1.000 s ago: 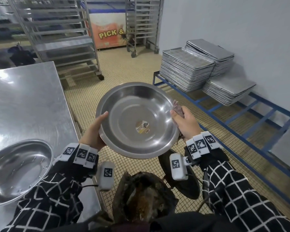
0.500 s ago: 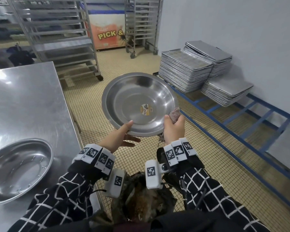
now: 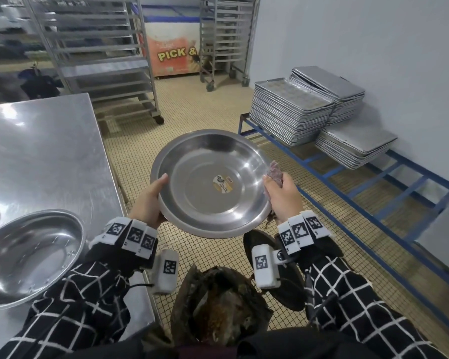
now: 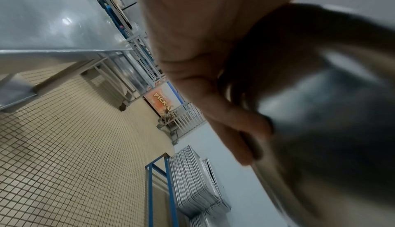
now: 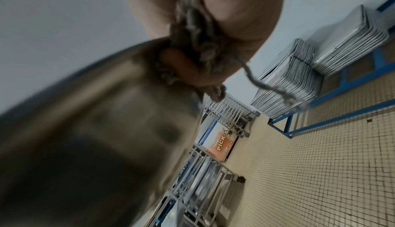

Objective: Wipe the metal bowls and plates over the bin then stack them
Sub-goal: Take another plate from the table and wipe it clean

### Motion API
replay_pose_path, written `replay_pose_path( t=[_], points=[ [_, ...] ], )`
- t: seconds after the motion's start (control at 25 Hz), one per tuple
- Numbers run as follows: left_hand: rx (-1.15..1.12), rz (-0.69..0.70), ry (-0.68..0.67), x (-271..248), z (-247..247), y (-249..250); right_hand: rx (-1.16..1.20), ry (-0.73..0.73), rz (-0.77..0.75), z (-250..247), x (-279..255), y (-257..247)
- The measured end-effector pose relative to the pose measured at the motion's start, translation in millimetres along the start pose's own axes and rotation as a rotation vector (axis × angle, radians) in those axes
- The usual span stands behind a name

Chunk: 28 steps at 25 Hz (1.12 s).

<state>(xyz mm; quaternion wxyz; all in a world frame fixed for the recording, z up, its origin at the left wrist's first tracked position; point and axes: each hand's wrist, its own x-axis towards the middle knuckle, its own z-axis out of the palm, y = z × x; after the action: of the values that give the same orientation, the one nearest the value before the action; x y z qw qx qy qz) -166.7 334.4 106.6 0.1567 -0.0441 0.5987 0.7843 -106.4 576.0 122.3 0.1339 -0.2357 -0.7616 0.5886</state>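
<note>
A round, shiny steel bowl [image 3: 210, 185] is gripped at its rim by the left hand [image 3: 148, 200] above the bin [image 3: 218, 307]. Only the right-wrist view reveals the frayed rag [image 5: 192, 41] clenched in the right hand [image 3: 283, 198].

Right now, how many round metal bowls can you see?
2. One bowl is held in both hands above the floor. The other bowl sits on the table at the left, partly cut off; more may be hidden.
</note>
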Motion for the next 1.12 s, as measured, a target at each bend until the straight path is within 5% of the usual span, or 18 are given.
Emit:
replay_pose_path(
  t=[0.2, 0.56, 0.88, 1.12],
  points=[
    [0.002, 0.042, 0.115, -8, 27, -15, 0.181, 0.053, 0.042, 23, -15, 1],
    [0.095, 0.116, 0.072, -17, 23, -17, 0.231, 0.035, 0.027, 57, -19, -13],
    [0.084, 0.369, 0.500, -59, -90, 13, 0.088, -0.271, -0.121, 139, -29, -43],
    [0.118, 0.318, 0.624, -80, -204, 48, -0.020, -0.466, -0.152, 249, -41, -68]
  ],
)
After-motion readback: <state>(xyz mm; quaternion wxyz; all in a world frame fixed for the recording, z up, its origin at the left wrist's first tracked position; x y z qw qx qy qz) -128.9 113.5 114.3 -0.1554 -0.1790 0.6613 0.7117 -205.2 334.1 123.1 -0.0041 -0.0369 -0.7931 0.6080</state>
